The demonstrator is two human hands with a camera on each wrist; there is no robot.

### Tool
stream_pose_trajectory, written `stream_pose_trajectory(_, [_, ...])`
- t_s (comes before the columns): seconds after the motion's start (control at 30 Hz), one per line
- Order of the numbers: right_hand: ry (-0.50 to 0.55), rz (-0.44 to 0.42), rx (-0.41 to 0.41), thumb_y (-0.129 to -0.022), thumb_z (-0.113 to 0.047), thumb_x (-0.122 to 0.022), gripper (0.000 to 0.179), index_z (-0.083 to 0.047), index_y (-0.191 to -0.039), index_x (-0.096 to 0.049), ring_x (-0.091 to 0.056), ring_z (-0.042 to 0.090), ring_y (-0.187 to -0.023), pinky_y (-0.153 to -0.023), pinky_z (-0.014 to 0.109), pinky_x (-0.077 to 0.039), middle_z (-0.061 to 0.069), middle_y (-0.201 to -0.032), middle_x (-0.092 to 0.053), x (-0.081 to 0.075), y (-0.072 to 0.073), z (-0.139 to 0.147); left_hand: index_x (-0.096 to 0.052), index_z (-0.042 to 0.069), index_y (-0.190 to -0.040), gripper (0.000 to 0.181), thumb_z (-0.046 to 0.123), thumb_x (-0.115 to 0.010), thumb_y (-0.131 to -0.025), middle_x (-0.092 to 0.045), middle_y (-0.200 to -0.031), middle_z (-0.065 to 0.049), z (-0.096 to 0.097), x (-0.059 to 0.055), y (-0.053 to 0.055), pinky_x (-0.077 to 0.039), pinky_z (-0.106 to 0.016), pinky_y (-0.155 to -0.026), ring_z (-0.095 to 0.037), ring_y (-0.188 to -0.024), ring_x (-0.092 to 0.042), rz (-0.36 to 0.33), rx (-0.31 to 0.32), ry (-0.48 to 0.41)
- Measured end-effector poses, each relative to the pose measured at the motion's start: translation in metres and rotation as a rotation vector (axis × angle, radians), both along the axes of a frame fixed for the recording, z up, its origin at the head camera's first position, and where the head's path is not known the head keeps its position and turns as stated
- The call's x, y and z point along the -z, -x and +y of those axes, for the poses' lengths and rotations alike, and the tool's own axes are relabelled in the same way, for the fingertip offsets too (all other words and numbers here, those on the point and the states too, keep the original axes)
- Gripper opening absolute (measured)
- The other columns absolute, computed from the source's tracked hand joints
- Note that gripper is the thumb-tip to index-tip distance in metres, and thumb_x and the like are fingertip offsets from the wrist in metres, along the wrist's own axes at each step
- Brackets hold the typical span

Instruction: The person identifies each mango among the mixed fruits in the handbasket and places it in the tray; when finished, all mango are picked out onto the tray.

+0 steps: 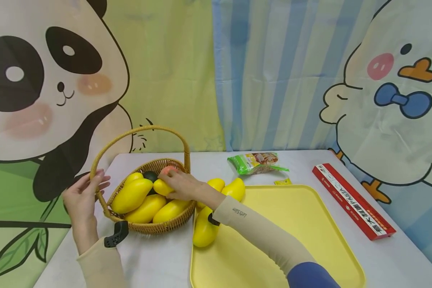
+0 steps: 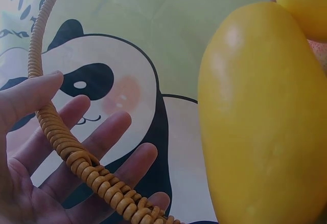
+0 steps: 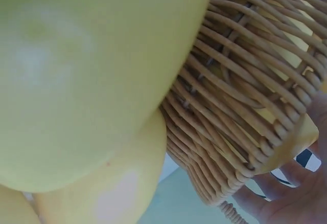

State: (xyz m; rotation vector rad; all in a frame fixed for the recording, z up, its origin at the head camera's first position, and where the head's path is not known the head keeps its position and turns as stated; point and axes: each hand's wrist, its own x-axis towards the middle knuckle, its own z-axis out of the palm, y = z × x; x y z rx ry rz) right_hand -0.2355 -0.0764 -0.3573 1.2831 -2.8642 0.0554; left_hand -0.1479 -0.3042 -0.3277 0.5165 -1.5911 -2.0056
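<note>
Two forearms in beige sleeves (image 1: 266, 230) reach in from the near side over a white-covered table (image 1: 158, 260). A yellow tray (image 1: 295, 232) lies at near right, with several mangoes (image 1: 204, 232) along its left side toward the far corner. Left of it stands a wicker basket (image 1: 173, 227) holding yellow mangoes and a dark fruit (image 1: 150, 175). The left hand (image 1: 83, 196) is at the left side of the basket's arched handle (image 1: 142, 129), thumb and fingers apart, the handle between them. Inside the basket's right part, the right hand (image 1: 185, 186) is clamped on a smaller mango (image 1: 161, 187), pinched between thumb and fingers, just beside a pinkish fruit (image 1: 168, 169). At right lies a red pasta box (image 1: 353, 200); farther off, beyond the tray, are a small yellow packet (image 1: 282, 181) and a green-ended food bag (image 1: 257, 164). Farthest hangs a printed curtain (image 1: 173, 80), a panda at left and a white bird at right.
</note>
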Motion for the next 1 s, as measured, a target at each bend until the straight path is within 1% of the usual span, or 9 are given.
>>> stream_pose_trajectory(0.2, [0.026, 0.045, -0.048, -0.094, -0.036, -0.061, 0.063, -0.019, -0.147, -0.033, -0.054, 0.023, -0.115, -0.074, 0.032, -0.054, 0.009, -0.134, -0.050, -0.004, -0.007, 0.005, -0.075, 0.011, -0.104, 0.033, 0.030, -0.079, -0.078, -0.073, -0.073, 0.007, -0.002, 0.001, 0.001, -0.047, -0.018, -0.064, -0.008, -0.065, -0.070, -0.015, 0.006, -0.011])
stream_pose_trajectory(0.4, [0.067, 0.074, -0.086, -0.094, -0.034, -0.061, 0.061, -0.020, -0.146, -0.034, -0.055, 0.021, -0.112, -0.072, 0.030, -0.053, 0.008, -0.133, -0.051, -0.009, -0.013, 0.012, -0.075, 0.011, -0.104, 0.033, 0.030, -0.080, -0.078, -0.073, -0.073, 0.007, -0.002, 0.000, 0.001, -0.047, -0.017, -0.062, -0.008, -0.064, -0.070, -0.013, 0.007, -0.018])
stream_pose_trajectory(0.57, [0.099, 0.094, -0.125, -0.093, -0.035, -0.063, 0.062, -0.019, -0.146, -0.035, -0.056, 0.019, -0.110, -0.072, 0.027, -0.052, 0.007, -0.135, -0.049, -0.016, -0.018, 0.018, -0.075, 0.011, -0.103, 0.033, 0.032, -0.080, -0.077, -0.073, -0.073, 0.007, -0.001, -0.001, 0.002, -0.047, -0.017, -0.061, -0.007, -0.064, -0.069, -0.013, 0.006, -0.015])
stream_pose_trajectory(0.73, [0.139, 0.146, -0.161, -0.091, -0.033, -0.067, 0.062, -0.018, -0.144, -0.040, -0.057, 0.019, -0.107, -0.071, 0.027, -0.052, 0.005, -0.137, -0.046, -0.020, -0.023, 0.023, -0.075, 0.011, -0.104, 0.035, 0.031, -0.080, -0.076, -0.073, -0.073, 0.007, -0.002, -0.001, 0.002, -0.047, -0.017, -0.061, -0.008, -0.064, -0.069, -0.009, 0.004, -0.013])
stream_pose_trajectory(0.83, [0.155, 0.164, -0.177, -0.090, -0.030, -0.068, 0.061, -0.018, -0.143, -0.041, -0.057, 0.020, -0.107, -0.074, 0.028, -0.052, 0.006, -0.137, -0.046, -0.021, -0.025, 0.026, -0.075, 0.011, -0.105, 0.035, 0.031, -0.080, -0.077, -0.073, -0.074, 0.007, -0.002, -0.001, 0.002, -0.048, -0.016, -0.062, -0.008, -0.065, -0.070, -0.012, 0.004, -0.010])
stream_pose_trajectory(1.0, [0.153, 0.163, -0.183, -0.090, -0.030, -0.068, 0.063, -0.019, -0.145, -0.039, -0.057, 0.022, -0.113, -0.086, 0.032, -0.051, 0.008, -0.139, -0.045, -0.024, -0.030, 0.032, -0.076, 0.012, -0.102, 0.034, 0.033, -0.080, -0.076, -0.073, -0.073, 0.007, -0.002, -0.002, 0.003, -0.047, -0.017, -0.062, -0.007, -0.064, -0.069, -0.027, 0.007, -0.021])
